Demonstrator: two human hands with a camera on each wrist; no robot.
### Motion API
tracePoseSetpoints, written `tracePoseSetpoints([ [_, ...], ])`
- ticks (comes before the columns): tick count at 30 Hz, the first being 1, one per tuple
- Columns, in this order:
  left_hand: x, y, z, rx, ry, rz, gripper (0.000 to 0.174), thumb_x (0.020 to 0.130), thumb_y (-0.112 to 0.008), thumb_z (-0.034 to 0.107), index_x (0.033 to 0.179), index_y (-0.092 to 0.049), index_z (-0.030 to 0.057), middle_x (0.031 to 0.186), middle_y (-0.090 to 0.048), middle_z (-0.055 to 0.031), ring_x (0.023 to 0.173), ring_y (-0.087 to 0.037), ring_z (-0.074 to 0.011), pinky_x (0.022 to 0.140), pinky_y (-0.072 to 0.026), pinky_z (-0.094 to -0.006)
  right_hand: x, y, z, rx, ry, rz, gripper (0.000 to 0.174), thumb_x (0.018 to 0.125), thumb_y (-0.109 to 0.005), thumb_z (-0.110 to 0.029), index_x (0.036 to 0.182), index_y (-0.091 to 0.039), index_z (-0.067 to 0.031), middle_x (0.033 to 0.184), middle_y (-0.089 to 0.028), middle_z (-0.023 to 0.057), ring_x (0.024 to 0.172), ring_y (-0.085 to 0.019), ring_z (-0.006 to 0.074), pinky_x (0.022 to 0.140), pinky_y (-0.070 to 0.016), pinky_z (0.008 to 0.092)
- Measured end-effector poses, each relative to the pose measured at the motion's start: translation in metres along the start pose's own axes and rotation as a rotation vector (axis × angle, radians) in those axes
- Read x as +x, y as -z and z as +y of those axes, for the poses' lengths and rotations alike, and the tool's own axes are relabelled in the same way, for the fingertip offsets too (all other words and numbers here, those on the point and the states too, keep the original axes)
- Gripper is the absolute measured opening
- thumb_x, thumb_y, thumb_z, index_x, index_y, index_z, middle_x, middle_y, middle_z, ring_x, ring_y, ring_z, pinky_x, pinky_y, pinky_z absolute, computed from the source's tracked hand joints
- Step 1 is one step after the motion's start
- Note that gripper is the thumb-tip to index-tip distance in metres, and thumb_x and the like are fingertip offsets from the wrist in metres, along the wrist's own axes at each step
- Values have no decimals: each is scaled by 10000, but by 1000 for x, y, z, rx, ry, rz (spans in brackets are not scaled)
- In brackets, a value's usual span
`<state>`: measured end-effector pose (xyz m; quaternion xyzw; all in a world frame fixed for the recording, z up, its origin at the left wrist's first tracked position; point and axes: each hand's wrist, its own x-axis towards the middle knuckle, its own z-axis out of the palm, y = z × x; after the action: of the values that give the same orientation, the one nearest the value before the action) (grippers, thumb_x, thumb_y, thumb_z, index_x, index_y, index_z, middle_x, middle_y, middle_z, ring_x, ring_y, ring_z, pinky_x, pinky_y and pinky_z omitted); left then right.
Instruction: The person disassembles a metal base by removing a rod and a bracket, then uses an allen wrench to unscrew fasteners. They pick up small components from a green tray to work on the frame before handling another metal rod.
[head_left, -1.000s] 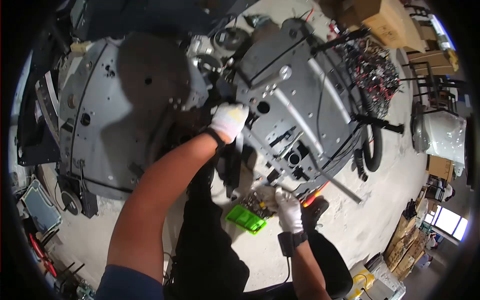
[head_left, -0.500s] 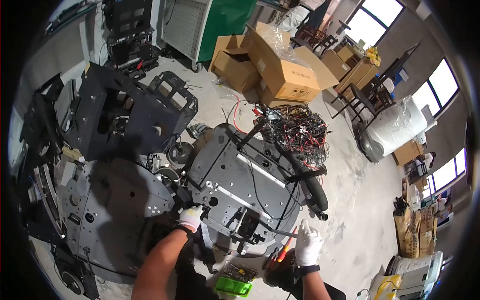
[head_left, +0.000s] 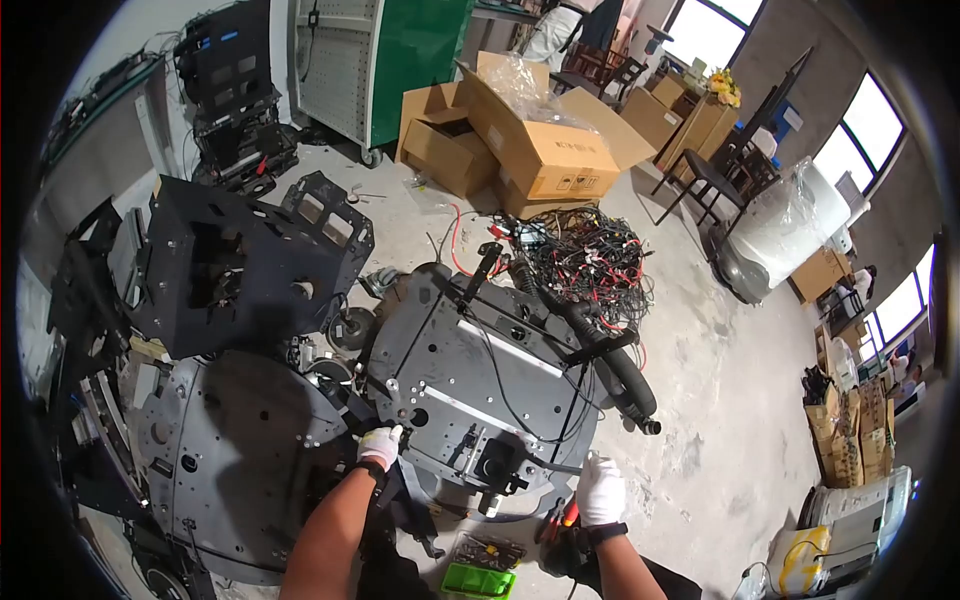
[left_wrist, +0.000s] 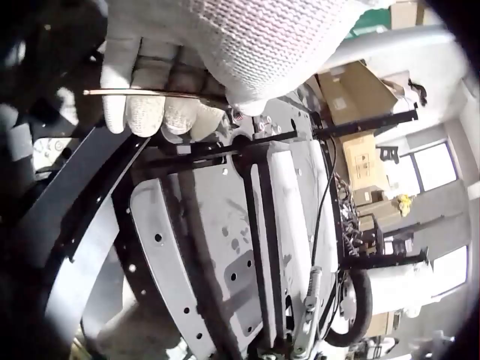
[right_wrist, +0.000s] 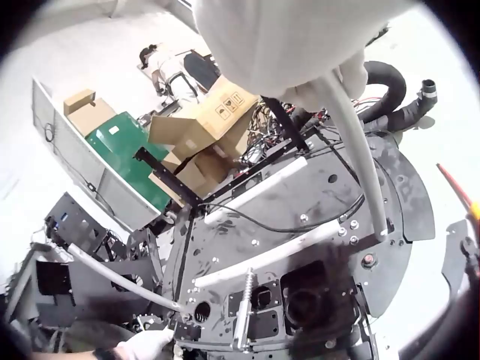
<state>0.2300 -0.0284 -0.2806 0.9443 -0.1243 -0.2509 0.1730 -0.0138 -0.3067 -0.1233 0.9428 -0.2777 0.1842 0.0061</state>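
My gloved left hand (head_left: 380, 445) is at the near-left edge of a dark grey metal plate (head_left: 465, 350). In the left wrist view its fingers curl around a thin metal rod (left_wrist: 150, 92), with the thumb at the rod's far end. My gloved right hand (head_left: 602, 490) grips the upper end of a grey tubular bar (right_wrist: 356, 150), whose lower end meets the plate near several bolts. Another grey bar (right_wrist: 124, 277) rises from the plate beside the left hand. A silver spring rod (right_wrist: 244, 311) lies between the hands on the plate.
A green parts tray (head_left: 478, 581) and a red-and-yellow handled tool (head_left: 570, 512) lie on the floor close by. Left is a second grey plate (head_left: 240, 490). Beyond stand a black metal housing (head_left: 260, 270), tangled wires (head_left: 590, 260), a black hose (head_left: 625, 385) and cardboard boxes (head_left: 570, 160).
The right hand has moved from beside the parts tray to the free end of the grey bar and taken hold. The left hand stays at the plate's edge. The head view has lifted.
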Motion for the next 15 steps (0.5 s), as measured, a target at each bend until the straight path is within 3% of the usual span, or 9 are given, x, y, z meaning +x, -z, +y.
tracePoseSetpoints([
  [5,21,-8,-8,-16,125,-132,545,863,-343,518,943,-653,77,1014,-614,-167,969,-572,-349,833,-444,-439,-4,-8,6,-73,-2,8,185,870,-498,-185,715,-535,-91,638,-531,106,546,-543,270,491,-442,363],
  [8,19,-3,-4,-17,158,-86,537,873,-362,510,867,-661,65,894,-646,-154,870,-614,-329,745,-475,-426,-5,-8,5,-109,-12,8,182,869,-501,-190,725,-546,-90,662,-548,100,549,-549,263,488,-447,363],
  [10,21,1,-2,-54,272,-199,518,849,-402,521,972,-649,83,1054,-608,-154,998,-570,-329,831,-452,-420,-4,-5,3,-197,-40,-77,173,866,-505,-193,738,-559,-90,682,-562,94,554,-556,260,496,-453,365],
  [14,31,-8,-8,-96,311,-231,501,845,-430,513,980,-646,81,1068,-604,-157,1012,-568,-319,826,-456,-416,-3,-3,2,-116,-49,-43,169,865,-503,-199,752,-565,-90,680,-563,92,560,-559,267,504,-456,366],
  [15,32,-7,-5,-85,301,-182,469,855,-443,488,866,-643,63,867,-624,-131,786,-600,-268,682,-473,-385,-3,-4,4,-77,-35,-26,166,866,-500,-201,762,-570,-92,681,-565,92,562,-561,269,508,-457,367],
])
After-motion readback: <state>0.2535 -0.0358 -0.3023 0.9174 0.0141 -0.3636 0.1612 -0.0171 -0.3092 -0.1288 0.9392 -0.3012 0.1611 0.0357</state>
